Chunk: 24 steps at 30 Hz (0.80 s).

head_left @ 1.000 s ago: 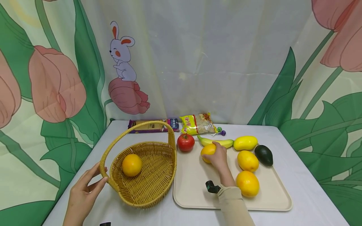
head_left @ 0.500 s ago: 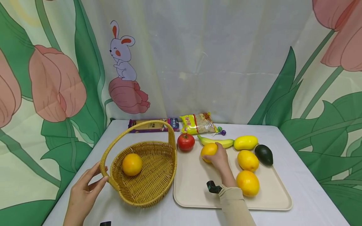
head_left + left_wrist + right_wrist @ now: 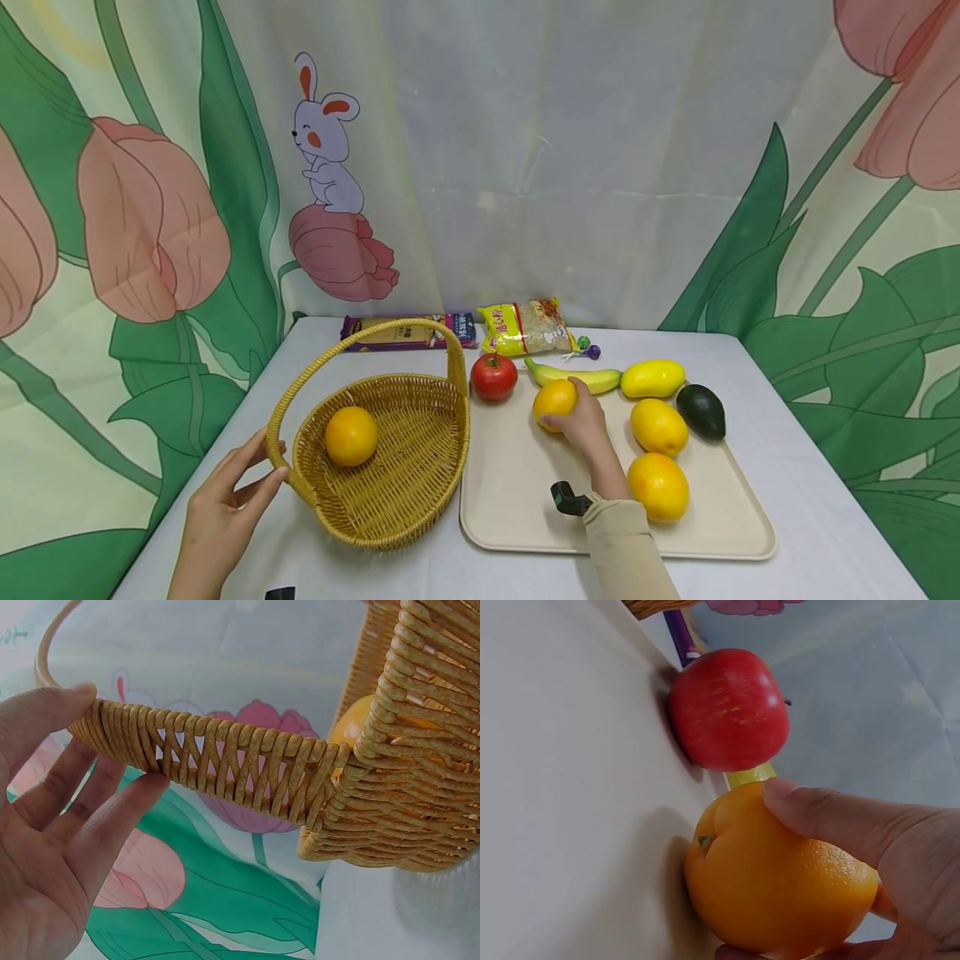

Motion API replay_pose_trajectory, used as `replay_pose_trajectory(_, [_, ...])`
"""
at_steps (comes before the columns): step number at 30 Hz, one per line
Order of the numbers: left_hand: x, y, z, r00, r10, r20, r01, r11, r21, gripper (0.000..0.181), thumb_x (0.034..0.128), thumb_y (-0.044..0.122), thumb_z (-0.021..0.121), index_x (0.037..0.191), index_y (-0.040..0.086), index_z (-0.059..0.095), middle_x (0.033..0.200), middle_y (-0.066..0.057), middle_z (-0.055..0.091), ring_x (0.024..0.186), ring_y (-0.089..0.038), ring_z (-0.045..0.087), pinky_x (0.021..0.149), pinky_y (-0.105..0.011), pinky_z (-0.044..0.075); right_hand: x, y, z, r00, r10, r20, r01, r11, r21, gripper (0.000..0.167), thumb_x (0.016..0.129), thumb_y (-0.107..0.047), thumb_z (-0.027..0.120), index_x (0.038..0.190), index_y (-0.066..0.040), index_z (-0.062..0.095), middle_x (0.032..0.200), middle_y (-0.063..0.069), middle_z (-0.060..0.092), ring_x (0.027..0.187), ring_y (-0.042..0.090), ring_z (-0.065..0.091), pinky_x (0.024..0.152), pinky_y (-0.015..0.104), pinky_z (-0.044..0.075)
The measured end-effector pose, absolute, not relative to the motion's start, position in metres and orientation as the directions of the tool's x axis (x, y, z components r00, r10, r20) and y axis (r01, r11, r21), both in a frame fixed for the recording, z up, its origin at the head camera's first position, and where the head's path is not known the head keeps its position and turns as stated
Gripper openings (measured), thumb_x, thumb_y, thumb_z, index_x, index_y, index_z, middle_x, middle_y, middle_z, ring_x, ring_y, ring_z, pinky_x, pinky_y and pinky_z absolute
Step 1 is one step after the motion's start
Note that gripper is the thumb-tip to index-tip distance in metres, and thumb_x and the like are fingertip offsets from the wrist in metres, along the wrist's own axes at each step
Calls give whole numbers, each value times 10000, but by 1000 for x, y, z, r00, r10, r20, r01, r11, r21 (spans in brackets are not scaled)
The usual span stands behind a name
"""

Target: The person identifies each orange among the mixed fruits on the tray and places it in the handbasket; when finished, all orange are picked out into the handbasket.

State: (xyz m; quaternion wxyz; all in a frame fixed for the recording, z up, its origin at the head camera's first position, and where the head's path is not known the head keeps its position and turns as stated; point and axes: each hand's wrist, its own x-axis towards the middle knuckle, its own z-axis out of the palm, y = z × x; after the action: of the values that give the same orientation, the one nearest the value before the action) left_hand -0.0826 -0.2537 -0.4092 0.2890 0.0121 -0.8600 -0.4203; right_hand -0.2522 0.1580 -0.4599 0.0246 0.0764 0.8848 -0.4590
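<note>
- Head view: held orange (image 3: pixel 553 403) at the far part of the tray (image 3: pixel 517 500), right of the red fruit (image 3: pixel 493 377) in the far-left corner, just in front of the banana (image 3: pixel 588 381); can't tell if it's off the surface.
- Right hand (image 3: pixel 587 422): partly closed, thumb and fingers curved round held orange.
- Look: bright orange-yellow, glossy, dimpled skin, small green stem nub, shallow dent by it.
- Direction: nub on the side facing the right wrist camera, low toward the tray; nearly round, no clear long axis.
- Left hand (image 3: pixel 217 517): thumb and fingertips pinch the handle (image 3: pixel 453 367) near its left end.
- Basket (image 3: pixel 405 492): golden-brown weave, just beside the tray's left edge, mouth up; handle arches across from near-left to far-right.
- Second orange (image 3: pixel 352 437): inside basket, by its left wall.
</note>
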Motion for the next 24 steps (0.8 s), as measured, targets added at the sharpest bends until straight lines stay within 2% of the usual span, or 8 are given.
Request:
replay_pose_trajectory(16, [-83, -254, -410, -840, -268, 471, 199, 656, 728, 621, 789, -32, 714, 1340, 195, 538, 1025, 324, 527, 986, 194, 495, 708, -16, 514, -252, 158, -458, -991, 100, -84, 126, 576, -808, 893, 752, -139, 772, 1461, -14, 244, 1443, 267, 344, 1289, 445, 369, 1097, 596, 334])
replay_pose_trajectory(24, [-83, -254, -410, -835, -262, 484, 216, 654, 725, 620, 785, -49, 710, 1335, 181, 544, 1026, 324, 530, 985, 191, 499, 712, -16, 514, -251, 157, -445, -994, 96, -48, 95, 594, -799, 900, 755, -147, 771, 1472, -49, 237, 1462, 243, 335, 1296, 432, 366, 1108, 597, 323])
